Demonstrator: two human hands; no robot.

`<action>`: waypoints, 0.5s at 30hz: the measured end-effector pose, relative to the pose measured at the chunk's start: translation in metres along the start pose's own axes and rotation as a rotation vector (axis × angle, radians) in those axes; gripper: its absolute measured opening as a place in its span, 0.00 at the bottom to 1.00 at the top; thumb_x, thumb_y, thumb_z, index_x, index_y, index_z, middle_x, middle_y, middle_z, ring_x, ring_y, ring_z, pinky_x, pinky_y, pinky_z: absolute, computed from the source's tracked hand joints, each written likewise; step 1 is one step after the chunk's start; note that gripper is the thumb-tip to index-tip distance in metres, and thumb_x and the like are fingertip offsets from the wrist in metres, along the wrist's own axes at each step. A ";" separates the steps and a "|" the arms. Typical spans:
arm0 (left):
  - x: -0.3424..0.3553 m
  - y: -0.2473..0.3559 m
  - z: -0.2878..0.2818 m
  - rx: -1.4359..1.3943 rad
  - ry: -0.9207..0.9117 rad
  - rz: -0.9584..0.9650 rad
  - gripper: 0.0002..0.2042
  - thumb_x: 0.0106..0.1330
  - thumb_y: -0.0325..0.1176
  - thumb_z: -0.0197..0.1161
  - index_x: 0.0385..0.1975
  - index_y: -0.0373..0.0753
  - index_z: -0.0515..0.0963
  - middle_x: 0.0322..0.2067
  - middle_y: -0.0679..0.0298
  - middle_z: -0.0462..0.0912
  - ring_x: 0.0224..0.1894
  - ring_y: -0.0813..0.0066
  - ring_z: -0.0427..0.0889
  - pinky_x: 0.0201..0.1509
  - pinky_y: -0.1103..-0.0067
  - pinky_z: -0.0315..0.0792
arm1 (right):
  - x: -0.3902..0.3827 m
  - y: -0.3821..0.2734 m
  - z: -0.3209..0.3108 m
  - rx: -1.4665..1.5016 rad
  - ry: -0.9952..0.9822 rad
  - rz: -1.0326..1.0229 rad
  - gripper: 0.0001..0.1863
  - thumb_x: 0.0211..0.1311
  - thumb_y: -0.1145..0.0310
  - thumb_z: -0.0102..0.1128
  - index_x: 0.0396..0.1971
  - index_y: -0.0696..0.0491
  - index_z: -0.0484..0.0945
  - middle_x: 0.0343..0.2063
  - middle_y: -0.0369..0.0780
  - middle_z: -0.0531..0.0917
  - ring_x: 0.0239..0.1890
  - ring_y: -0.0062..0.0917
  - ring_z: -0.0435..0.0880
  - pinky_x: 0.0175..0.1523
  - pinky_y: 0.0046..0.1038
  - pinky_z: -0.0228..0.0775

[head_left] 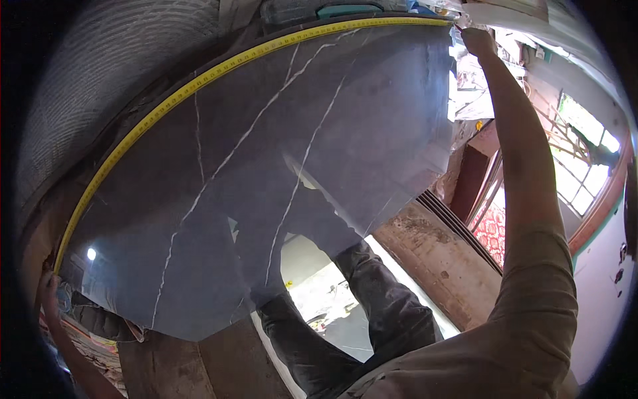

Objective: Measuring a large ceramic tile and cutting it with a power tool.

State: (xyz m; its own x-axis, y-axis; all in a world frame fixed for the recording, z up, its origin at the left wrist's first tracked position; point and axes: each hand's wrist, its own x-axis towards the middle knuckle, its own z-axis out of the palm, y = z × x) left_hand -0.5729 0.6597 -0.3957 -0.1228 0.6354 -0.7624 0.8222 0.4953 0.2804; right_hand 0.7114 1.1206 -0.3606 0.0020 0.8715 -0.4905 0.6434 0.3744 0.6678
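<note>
A large dark grey slab [339, 166] with white veins and a glossy face fills the middle of the view. A yellow tape measure [199, 80] runs along its far edge, bent by the lens. At the top right my right hand [478, 41] is closed at the tape's end, by the slab's corner. Down at the far left my left hand [50, 282] grips the other end of the tape beside the slab's edge; it is small and partly shadowed.
A grey ridged surface [113, 53] lies beyond the slab. My dark-trousered legs [392, 299] show below it, over a pale surface. Brown boards [166, 366] lie at lower left and a ledge [432, 246] at right. A barred window [578, 179] is at the right.
</note>
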 end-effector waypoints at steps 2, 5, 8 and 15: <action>0.011 0.009 0.007 -0.026 0.000 -0.020 0.16 0.73 0.36 0.58 0.51 0.29 0.79 0.49 0.61 0.82 0.51 0.72 0.79 0.59 0.78 0.69 | 0.008 0.018 0.015 0.283 -0.022 0.120 0.19 0.65 0.48 0.50 0.44 0.40 0.85 0.40 0.43 0.87 0.45 0.40 0.85 0.51 0.41 0.76; 0.008 0.013 0.010 -0.053 0.023 0.037 0.17 0.73 0.40 0.58 0.52 0.33 0.78 0.47 0.61 0.81 0.50 0.68 0.78 0.58 0.75 0.70 | 0.018 0.045 0.040 0.351 0.046 0.102 0.18 0.65 0.48 0.53 0.44 0.40 0.86 0.39 0.44 0.87 0.43 0.40 0.86 0.50 0.40 0.77; 0.007 0.008 0.018 0.004 0.070 0.080 0.17 0.73 0.40 0.57 0.52 0.33 0.78 0.49 0.61 0.80 0.52 0.67 0.77 0.59 0.74 0.69 | 0.026 0.042 0.043 0.207 0.200 -0.068 0.17 0.64 0.48 0.55 0.43 0.39 0.87 0.37 0.43 0.87 0.41 0.40 0.86 0.49 0.40 0.77; -0.010 -0.050 -0.020 0.208 0.087 0.020 0.15 0.71 0.35 0.57 0.47 0.28 0.78 0.48 0.61 0.79 0.49 0.73 0.75 0.56 0.77 0.68 | 0.019 0.031 0.030 0.294 0.253 -0.082 0.16 0.66 0.52 0.55 0.44 0.42 0.86 0.38 0.45 0.87 0.40 0.42 0.86 0.47 0.40 0.77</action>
State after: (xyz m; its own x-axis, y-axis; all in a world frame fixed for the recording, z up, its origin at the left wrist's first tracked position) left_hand -0.6239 0.6406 -0.3902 -0.1451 0.6973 -0.7020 0.9207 0.3550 0.1623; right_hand 0.7539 1.1390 -0.3658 -0.2233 0.9069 -0.3572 0.8254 0.3709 0.4256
